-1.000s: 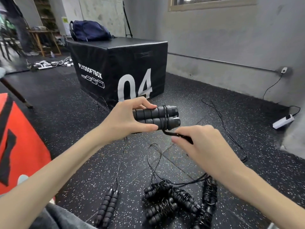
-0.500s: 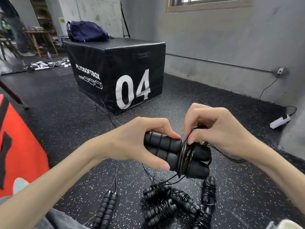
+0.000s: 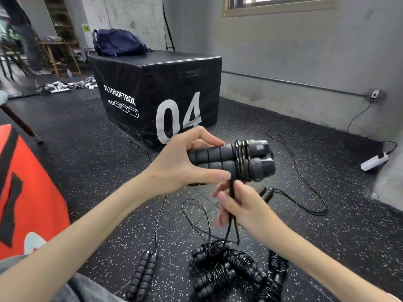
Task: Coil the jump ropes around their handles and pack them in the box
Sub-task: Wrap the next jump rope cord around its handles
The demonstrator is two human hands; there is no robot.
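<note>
The left hand (image 3: 174, 168) held two black handles (image 3: 231, 160) side by side, up in the air over the floor (image 3: 327, 236). Its fingers and thumb were curled tight around them. The handles lay almost flat, with their long way going left to right, and the free ends stuck out to the right. A few loops of rope (image 3: 241, 162) already sat around those ends.

The right hand (image 3: 242, 205) was just under the wrapped part. Its fingers pinched the loose rope, which ran nearly straight up from that hand to the handles. The rest of the rope trailed down to the floor.

So the right hand was the one close to the ends that needed more loops. It would probably have to carry the rope around the handles, across their long way.

Down on the floor lay a pile of wrapped ropes (image 3: 235, 271). An unwrapped pair (image 3: 142, 273) lay to its left.
</note>
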